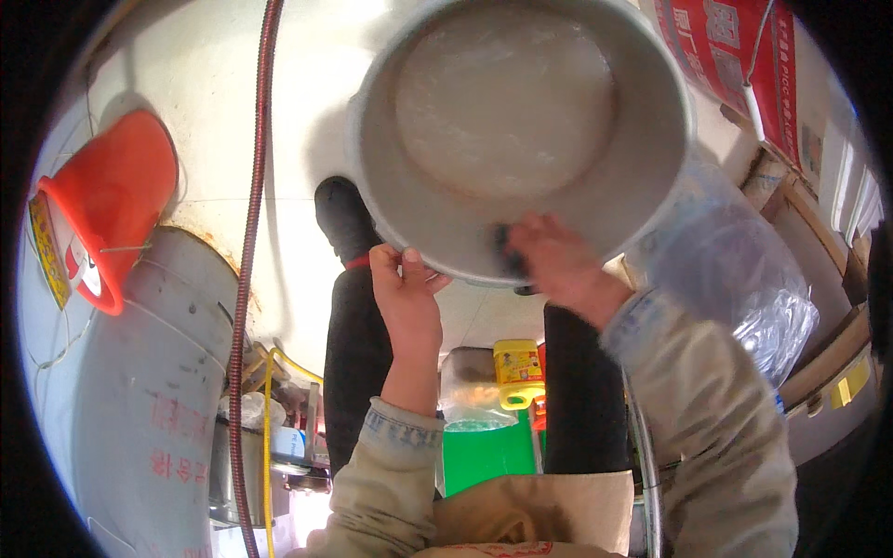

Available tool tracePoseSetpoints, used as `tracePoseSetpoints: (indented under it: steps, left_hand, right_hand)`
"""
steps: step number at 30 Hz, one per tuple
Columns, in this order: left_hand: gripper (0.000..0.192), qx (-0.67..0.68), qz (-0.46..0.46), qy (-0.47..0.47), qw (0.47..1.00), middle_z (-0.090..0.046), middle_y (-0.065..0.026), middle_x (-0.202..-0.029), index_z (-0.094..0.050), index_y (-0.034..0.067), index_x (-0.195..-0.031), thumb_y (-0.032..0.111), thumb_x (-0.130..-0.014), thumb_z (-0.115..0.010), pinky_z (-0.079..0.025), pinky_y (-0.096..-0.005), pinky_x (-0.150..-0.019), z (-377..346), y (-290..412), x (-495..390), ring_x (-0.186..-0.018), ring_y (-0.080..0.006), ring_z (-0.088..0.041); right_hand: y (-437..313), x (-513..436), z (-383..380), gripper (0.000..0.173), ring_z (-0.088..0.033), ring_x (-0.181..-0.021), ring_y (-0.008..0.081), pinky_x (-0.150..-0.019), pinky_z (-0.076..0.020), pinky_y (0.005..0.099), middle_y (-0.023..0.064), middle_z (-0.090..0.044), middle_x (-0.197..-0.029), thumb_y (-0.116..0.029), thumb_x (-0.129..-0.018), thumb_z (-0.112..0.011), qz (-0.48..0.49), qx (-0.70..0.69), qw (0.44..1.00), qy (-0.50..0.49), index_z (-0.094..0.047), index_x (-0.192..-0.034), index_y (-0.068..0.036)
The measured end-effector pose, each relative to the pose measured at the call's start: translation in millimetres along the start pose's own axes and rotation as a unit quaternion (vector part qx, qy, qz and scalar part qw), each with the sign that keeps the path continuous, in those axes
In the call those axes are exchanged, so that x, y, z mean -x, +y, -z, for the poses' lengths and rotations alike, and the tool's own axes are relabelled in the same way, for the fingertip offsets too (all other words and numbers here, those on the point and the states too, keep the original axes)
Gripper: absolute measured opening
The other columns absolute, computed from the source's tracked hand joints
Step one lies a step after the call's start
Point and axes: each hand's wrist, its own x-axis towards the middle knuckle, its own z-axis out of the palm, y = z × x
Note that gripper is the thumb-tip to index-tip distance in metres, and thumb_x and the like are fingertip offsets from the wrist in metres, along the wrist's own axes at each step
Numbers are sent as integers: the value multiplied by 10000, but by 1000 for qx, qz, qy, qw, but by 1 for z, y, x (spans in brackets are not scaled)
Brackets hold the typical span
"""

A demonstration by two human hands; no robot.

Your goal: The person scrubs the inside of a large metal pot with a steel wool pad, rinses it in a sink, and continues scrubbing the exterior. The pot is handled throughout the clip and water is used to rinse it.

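A large round grey metal pot [509, 111] is before me, its open top tilted towards me so that its inside and flat bottom show. My left hand [408, 289] grips the pot's near rim at the lower left, thumb and fingers on the edge. Inside the pot's lower right wall, my right hand [551, 258] presses a dark pad [511, 251], blurred and partly covered by the fingers; its exact kind cannot be told. Pale streaks mark the pot's bottom, and a brownish ring runs around it.
A ribbed dark red hose [254, 188] hangs on the left, beside an orange bucket [132, 188] and a big grey barrel [153, 390]. Clear plastic wrapping [732, 272] and cardboard boxes [816, 230] stand right. A yellow plastic container [518, 370] is between my legs.
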Motion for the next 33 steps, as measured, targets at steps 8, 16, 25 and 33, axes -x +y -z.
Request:
tracePoseSetpoints:
  steps: [8, 16, 25, 33]
  left_hand:
    - [62, 24, -8, -22, 999, -524, -36, -931, -429, 59, -959, 114, -964, -456, -543, -286, -732, 3, -19, 0, -838, -117, -568]
    - [274, 70, 74, -103, 989, -488, -63, -1108, -401, 38, -1226, 67, -958, -448, -526, -308, -796, -9, -34, 22, -983, -154, -538]
    - [449, -51, -44, -63, 996, -473, -72, -1131, -307, 61, -1346, -42, -918, -394, -538, -310, -790, 4, -5, 2, -990, -175, -548]
    - [453, -40, 35, -95, 994, -434, -131, -1269, -315, 49, -1312, 18, -902, -505, -382, -318, -987, 6, -50, 16, -1162, -212, -473]
  right_hand:
    - [-43, -37, -12, 271, -542, -1062, 321, -878, -449, 423, 146, -567, -1075, -44, -741, -597, 36, -18, 988, 147, -610, -1011, -67]
    - [-58, -51, -30, 245, -540, -1008, 369, -878, -451, 442, 164, -548, -1060, -50, -763, -610, 19, -203, 949, 242, -592, -1007, -44]
    - [-113, -89, 12, 275, -517, -1022, 413, -875, -438, 458, 173, -550, -1106, -24, -776, -564, -13, -366, 846, 388, -601, -1047, -50]
    - [-68, -33, -3, 266, -506, -990, 386, -878, -432, 448, 186, -532, -1082, -64, -786, -556, 25, -57, 997, 37, -575, -1047, -20]
